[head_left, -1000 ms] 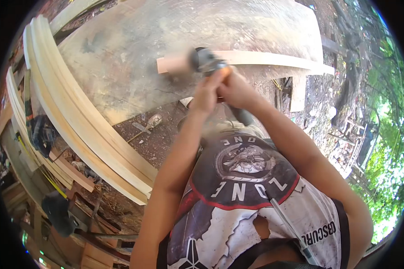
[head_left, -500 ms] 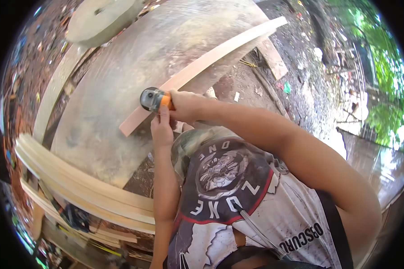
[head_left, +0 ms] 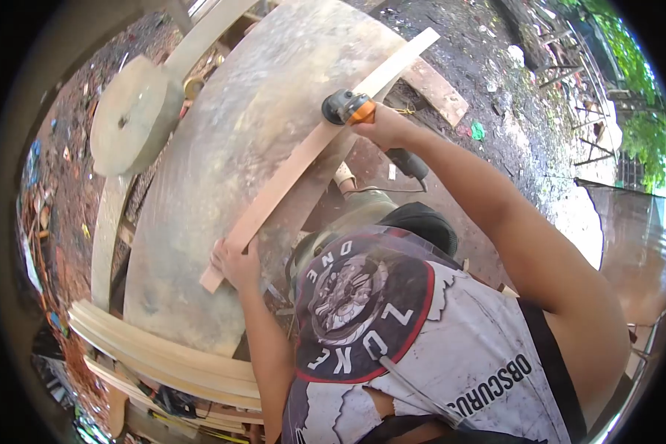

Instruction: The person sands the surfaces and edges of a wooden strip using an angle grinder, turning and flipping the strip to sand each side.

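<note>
A long, pale wooden strip [head_left: 285,176] lies slantwise over the worktable [head_left: 200,185], its far end jutting past the table edge. My right hand [head_left: 383,127] is wrapped round an orange and grey angle grinder [head_left: 359,109], whose round disc rests on or just over the strip's upper half. Behind the hand the grinder's dark rear end and cord show. Near the strip's lower end, my left hand [head_left: 237,264] grips the wood, thumb on one side and fingers on the other.
Several pale planks [head_left: 163,348] are stacked at the lower left. A round, thick slab [head_left: 132,117] stands left of the table on a beam. A flat board [head_left: 436,92] sticks out at the far right corner. A green scrap [head_left: 478,130] lies on the dirt.
My right hand has carried the grinder up along the strip, away from me. My left hand has left the grinder and taken hold of the strip's lower end.
</note>
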`<state>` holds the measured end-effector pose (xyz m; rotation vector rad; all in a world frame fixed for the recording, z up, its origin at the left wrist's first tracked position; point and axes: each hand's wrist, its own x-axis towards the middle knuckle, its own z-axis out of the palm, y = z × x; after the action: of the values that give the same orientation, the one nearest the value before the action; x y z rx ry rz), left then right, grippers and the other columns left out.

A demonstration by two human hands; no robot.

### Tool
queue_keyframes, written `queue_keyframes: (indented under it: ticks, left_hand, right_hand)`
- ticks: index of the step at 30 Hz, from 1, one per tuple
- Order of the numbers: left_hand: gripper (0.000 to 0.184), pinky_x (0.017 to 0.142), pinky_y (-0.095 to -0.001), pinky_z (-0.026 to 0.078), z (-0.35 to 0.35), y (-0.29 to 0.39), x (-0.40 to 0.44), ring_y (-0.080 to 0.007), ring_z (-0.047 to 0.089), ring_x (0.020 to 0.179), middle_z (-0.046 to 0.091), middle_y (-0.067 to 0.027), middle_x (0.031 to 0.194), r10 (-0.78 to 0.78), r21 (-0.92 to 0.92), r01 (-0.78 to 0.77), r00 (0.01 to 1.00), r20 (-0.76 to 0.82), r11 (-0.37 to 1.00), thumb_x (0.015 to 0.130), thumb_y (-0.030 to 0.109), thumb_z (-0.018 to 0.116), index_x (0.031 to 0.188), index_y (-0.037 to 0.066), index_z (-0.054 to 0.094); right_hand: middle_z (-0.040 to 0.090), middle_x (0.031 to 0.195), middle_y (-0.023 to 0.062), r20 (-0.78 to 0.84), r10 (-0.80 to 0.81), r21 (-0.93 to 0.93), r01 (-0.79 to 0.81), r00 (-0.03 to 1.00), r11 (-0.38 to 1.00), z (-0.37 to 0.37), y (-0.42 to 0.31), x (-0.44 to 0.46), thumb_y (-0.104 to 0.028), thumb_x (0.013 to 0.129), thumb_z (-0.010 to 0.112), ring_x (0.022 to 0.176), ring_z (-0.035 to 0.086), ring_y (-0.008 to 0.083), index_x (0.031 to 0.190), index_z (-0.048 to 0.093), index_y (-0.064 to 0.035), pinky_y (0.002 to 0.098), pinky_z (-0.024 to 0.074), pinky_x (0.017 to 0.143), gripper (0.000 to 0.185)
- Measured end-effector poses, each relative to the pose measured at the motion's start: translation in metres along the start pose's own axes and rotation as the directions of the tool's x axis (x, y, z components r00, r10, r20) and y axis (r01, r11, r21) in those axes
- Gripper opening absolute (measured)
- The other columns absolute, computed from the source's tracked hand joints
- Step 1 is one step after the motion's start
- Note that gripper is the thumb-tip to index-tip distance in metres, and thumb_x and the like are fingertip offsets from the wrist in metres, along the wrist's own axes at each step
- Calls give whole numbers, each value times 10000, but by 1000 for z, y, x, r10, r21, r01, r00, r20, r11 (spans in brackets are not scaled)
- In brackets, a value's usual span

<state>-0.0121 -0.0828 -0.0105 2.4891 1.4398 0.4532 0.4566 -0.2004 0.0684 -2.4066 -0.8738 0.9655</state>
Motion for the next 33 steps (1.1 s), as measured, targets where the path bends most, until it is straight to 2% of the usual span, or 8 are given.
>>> queue_keyframes:
  ticks: [7,10,13,15,21,25,28,33]
  left_hand:
    - [527,1158,-625,284,5,-1,1,-478,403,1325,498,-209,1360,-82,220,56,990,112,974,847,440,789,1134,21,649]
    - [556,1172,-627,263,1,10,3,-483,381,1343,475,-208,1389,-134,223,95,976,169,970,850,461,781,1139,4,652]
    - [562,1176,-617,263,-5,17,8,-474,401,1340,494,-205,1393,-188,262,128,958,216,956,847,459,783,1158,6,663]
    - [557,1175,-605,272,-7,36,15,-460,430,1333,522,-203,1386,-227,301,151,945,236,941,845,450,785,1173,15,672]
    - [564,1088,-506,403,44,147,77,-380,583,1210,666,-156,1266,56,-75,-38,966,252,996,804,375,805,1231,30,676]
    - [565,1077,-504,405,70,186,96,-361,580,1208,649,-156,1273,121,-65,-109,968,220,992,813,357,790,1255,30,656]
    - [527,1065,-494,410,65,156,82,-353,576,1204,640,-153,1273,52,-32,-46,978,203,998,812,335,784,1229,36,664]
    - [432,1040,-501,418,27,91,47,-361,560,1204,633,-130,1283,-24,174,-3,988,156,985,797,324,788,1102,30,702]
  right_hand:
    - [673,821,24,-64,-3,133,12,998,991,-103,102,91,-331,858,761,686,642,149,1136,707,-99,350,527,620,366]
    - [679,836,24,-74,200,31,-198,977,980,-161,124,114,-365,838,774,714,640,149,1154,709,-109,335,523,648,411]
    - [733,948,133,-30,224,94,-221,974,971,-198,165,143,-500,832,738,895,716,264,1123,726,-42,398,550,784,542]
    - [732,907,131,-268,233,22,-235,935,972,-216,189,168,-524,836,729,851,721,254,1080,737,-26,389,551,749,554]
    - [734,909,94,-347,536,342,-428,770,836,-273,200,197,-510,761,796,819,721,209,1004,742,-2,370,544,708,565]
    - [642,753,25,-317,387,817,42,866,575,-256,248,211,-363,905,745,630,630,148,921,683,-106,312,518,588,266]
    - [650,785,38,-136,200,936,60,970,346,-239,218,171,-317,942,712,649,638,170,999,655,-104,312,535,596,227]
    - [668,832,84,4,6,937,-6,1000,349,-220,179,128,-338,949,677,721,678,228,1132,614,-70,363,590,677,331]
